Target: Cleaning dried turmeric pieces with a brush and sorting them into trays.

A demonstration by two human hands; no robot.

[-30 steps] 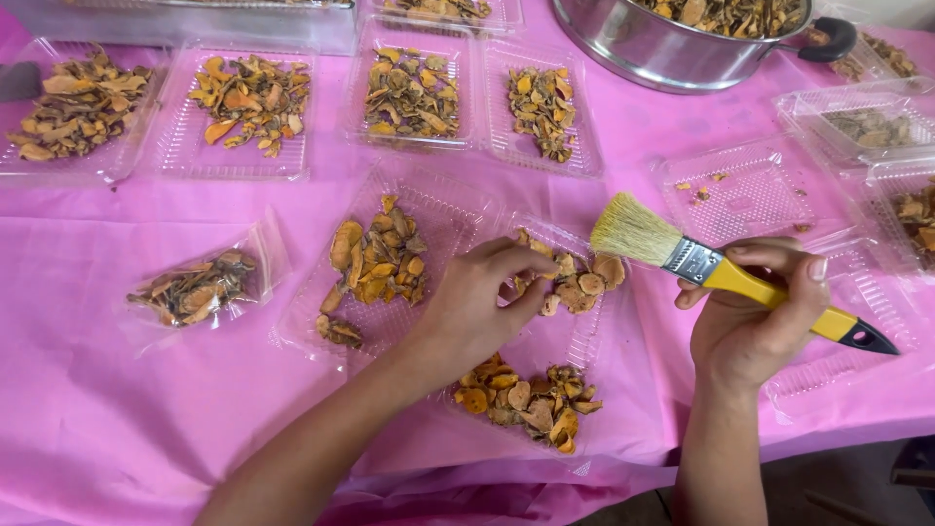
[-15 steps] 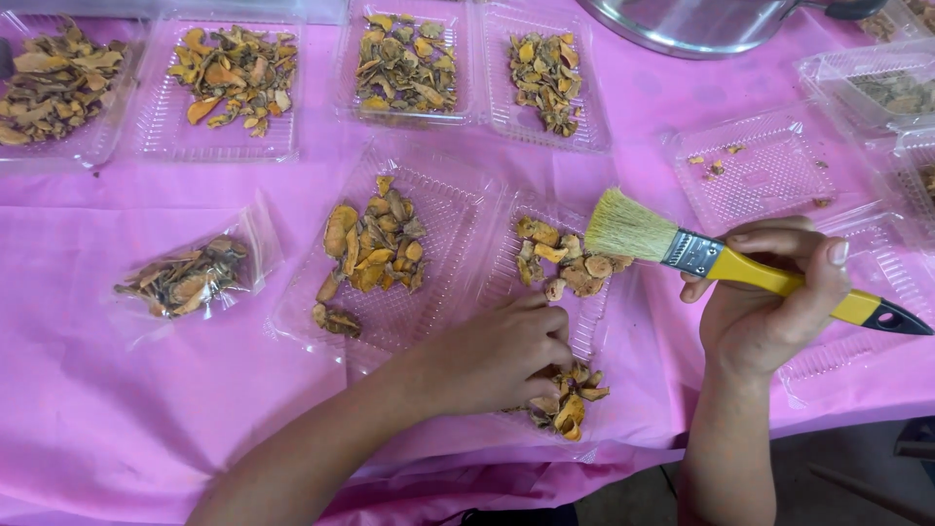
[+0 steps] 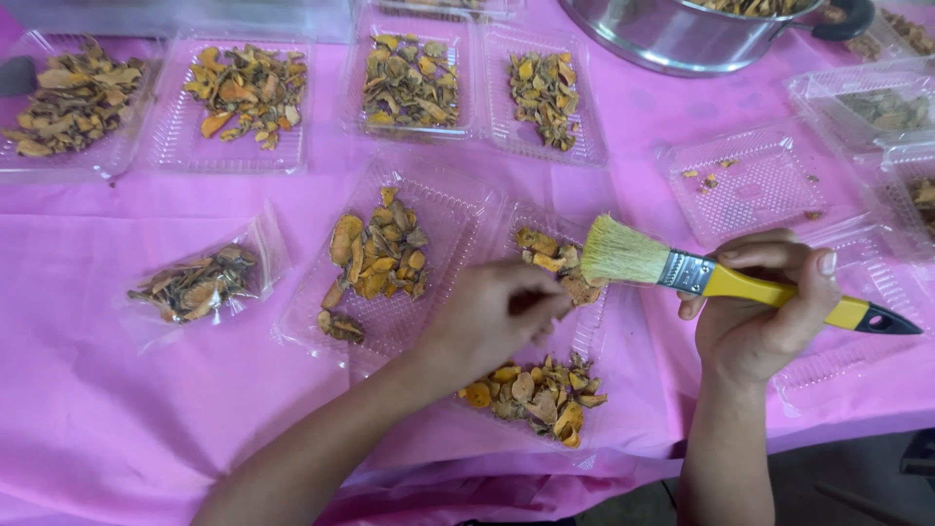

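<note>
Yellow-handled brush (image 3: 721, 278) sits clamped in your right hand (image 3: 755, 312), bristles over the clear tray (image 3: 584, 326). Your left hand (image 3: 492, 317) pinches together at the dried orange slices (image 3: 545, 258) there.

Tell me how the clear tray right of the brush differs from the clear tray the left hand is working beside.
The tray right of the brush holds only a few small crumbs, while the tray by the left hand carries a heap of orange-brown dried slices. The first lies nearly square to the table edge; the second sits turned at an angle. The left hand is close to the second; neither hand touches the first. Both are clear ridged plastic on the pink cloth.
</note>
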